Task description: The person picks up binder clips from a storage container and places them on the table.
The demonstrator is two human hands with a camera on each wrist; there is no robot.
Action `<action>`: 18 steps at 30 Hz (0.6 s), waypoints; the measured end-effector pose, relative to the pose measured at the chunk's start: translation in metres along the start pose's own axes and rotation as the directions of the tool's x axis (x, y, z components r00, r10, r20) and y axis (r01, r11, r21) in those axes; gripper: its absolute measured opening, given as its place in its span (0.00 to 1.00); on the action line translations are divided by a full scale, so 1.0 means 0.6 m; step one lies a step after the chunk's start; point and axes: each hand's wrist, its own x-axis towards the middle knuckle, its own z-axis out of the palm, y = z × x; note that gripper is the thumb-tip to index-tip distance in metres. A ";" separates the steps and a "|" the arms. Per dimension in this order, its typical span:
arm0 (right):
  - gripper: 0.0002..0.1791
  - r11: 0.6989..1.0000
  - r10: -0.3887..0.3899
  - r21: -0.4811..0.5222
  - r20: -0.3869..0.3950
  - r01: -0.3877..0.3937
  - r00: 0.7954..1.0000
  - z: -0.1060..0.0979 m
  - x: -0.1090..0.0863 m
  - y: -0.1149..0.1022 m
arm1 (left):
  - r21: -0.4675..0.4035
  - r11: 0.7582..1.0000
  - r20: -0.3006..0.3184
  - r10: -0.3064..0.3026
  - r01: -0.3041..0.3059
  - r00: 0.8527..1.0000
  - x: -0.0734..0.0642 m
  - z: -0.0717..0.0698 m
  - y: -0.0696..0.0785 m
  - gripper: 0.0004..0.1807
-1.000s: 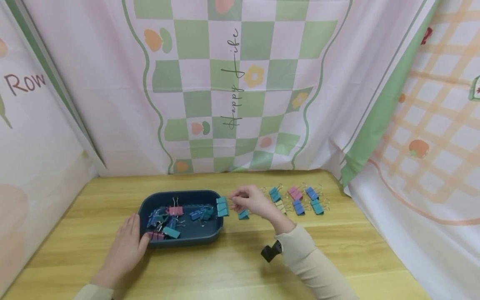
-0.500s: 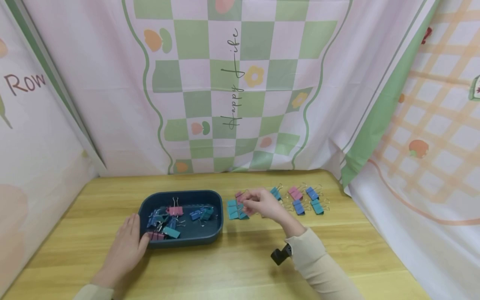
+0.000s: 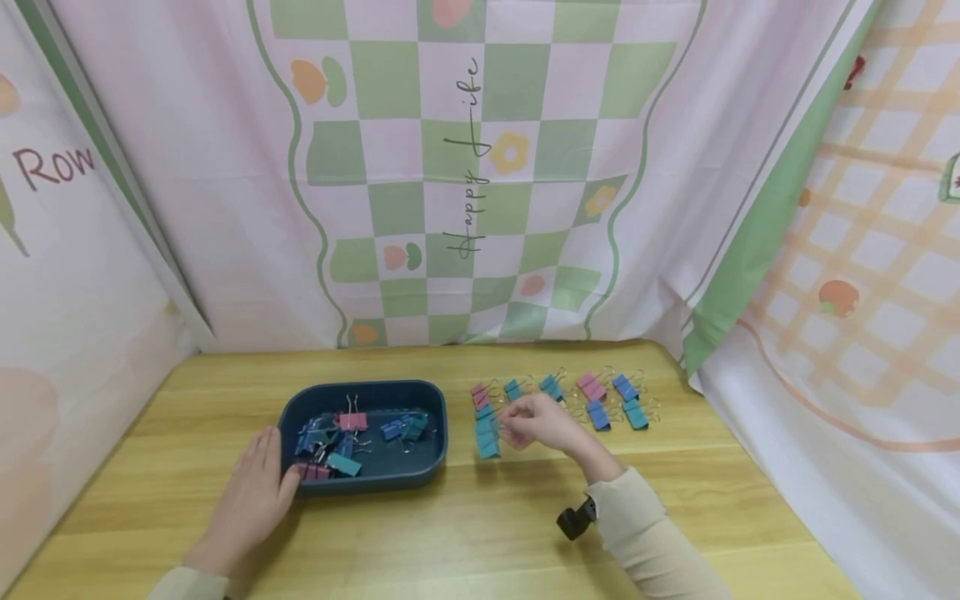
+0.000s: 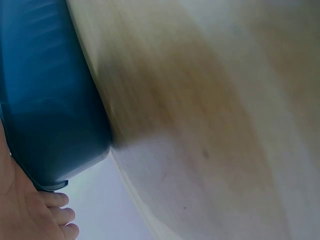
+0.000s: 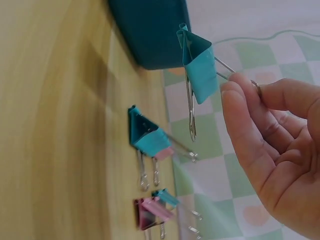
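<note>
My right hand (image 3: 546, 427) pinches a teal binder clip (image 5: 202, 75) by one wire handle, between thumb and fingertips. In the right wrist view this clip hangs above the table, its other handle pointing down. Close by, another teal binder clip (image 5: 150, 140) lies on the wood. My left hand (image 3: 247, 492) rests along the left end of a dark blue tray (image 3: 367, 485), fingers straight against its side. Inside the tray lie jumbled binder clips, among them a pink one (image 3: 351, 422) and a teal one (image 3: 343, 464). The right hand partly covers the clips behind it.
Binder clips lie in rows to the right of the tray, including a pink clip (image 3: 591, 386), a blue clip (image 3: 597, 415) and a teal clip (image 3: 634, 414). The wooden table (image 3: 420, 542) ends at a patterned curtain (image 3: 517, 208) behind.
My right hand has moved the teal clip from over the tray's right rim rightward and toward the front, beside the clips on the table. The left hand has stayed put.
</note>
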 end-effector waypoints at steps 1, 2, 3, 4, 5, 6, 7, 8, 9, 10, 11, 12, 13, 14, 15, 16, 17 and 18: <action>0.12 1.000 0.006 0.000 -0.002 -0.006 1.000 -0.001 0.000 0.005 | -0.001 1.000 0.000 0.000 0.000 1.000 0.000 0.000 0.000 0.36; 0.12 1.000 0.010 -0.005 -0.004 -0.010 1.000 -0.002 0.001 0.014 | -0.003 1.000 0.001 -0.001 0.001 1.000 0.000 0.000 0.000 0.36; 0.12 1.000 0.022 -0.007 -0.007 -0.022 1.000 -0.002 0.000 0.017 | -0.005 1.000 0.001 0.000 0.000 1.000 0.000 0.000 0.000 0.36; 0.13 1.000 0.029 -0.009 -0.010 -0.029 1.000 -0.003 0.001 0.025 | -0.006 1.000 0.002 -0.001 0.001 1.000 0.000 -0.001 0.001 0.36; 0.13 0.999 0.034 -0.006 -0.007 -0.034 0.999 -0.003 0.000 0.027 | -0.007 1.000 0.003 -0.002 0.002 1.000 0.001 -0.001 0.001 0.36; 0.13 0.999 0.039 -0.009 -0.005 -0.039 0.999 -0.003 -0.001 0.029 | -0.009 1.000 0.003 -0.003 0.003 1.000 0.001 -0.001 0.001 0.36; 0.13 0.999 0.044 -0.012 -0.003 -0.044 0.999 -0.003 -0.002 0.031 | -0.011 1.000 0.004 -0.003 0.003 1.000 0.001 -0.001 0.001 0.36; 0.13 0.999 0.045 -0.012 0.001 -0.045 0.999 -0.003 -0.002 0.034 | -0.012 1.000 0.004 -0.004 0.004 1.000 0.001 -0.001 0.001 0.36; 0.13 0.999 0.048 -0.009 0.003 -0.048 0.999 -0.003 -0.003 0.035 | -0.013 1.000 0.004 -0.005 0.005 1.000 0.000 -0.001 0.001 0.36; 0.13 0.999 0.047 -0.008 0.006 -0.047 0.999 -0.003 -0.004 0.036 | -0.013 1.000 0.004 -0.005 0.005 1.000 0.000 -0.001 0.001 0.36; 0.13 0.999 0.050 -0.005 0.008 -0.050 0.999 -0.002 -0.004 0.037 | -0.012 1.000 0.003 -0.005 0.005 1.000 0.000 0.000 0.001 0.36; 0.12 0.999 0.053 -0.006 0.008 -0.053 0.999 -0.002 -0.005 0.038 | -0.013 1.000 0.003 -0.005 0.005 1.000 0.000 0.000 0.001 0.36; 0.12 0.999 0.054 -0.004 0.007 -0.054 0.999 -0.002 -0.004 0.040 | -0.013 1.000 0.003 -0.004 0.004 1.000 0.000 0.000 0.000 0.36; 0.12 0.998 0.056 -0.005 0.005 -0.056 0.998 -0.001 -0.004 0.042 | -0.014 1.000 0.003 -0.003 0.003 1.000 0.000 -0.001 0.001 0.36; 0.11 0.998 0.058 -0.003 0.002 -0.058 0.998 0.000 -0.004 0.045 | -0.015 1.000 0.004 -0.002 0.002 1.000 -0.001 -0.001 0.001 0.36; 0.11 0.998 0.058 0.001 0.002 -0.058 0.998 0.000 -0.004 0.047 | -0.016 1.000 0.006 -0.001 0.001 1.000 -0.001 -0.001 0.001 0.36; 0.11 0.998 0.061 0.007 0.002 -0.061 0.998 0.001 -0.003 0.050 | -0.017 1.000 0.008 -0.002 0.002 1.000 -0.001 -0.001 0.001 0.36; 0.11 0.998 0.058 0.008 0.003 -0.058 0.998 0.002 -0.003 0.052 | -0.019 1.000 0.011 -0.003 0.004 1.000 -0.002 -0.002 0.001 0.36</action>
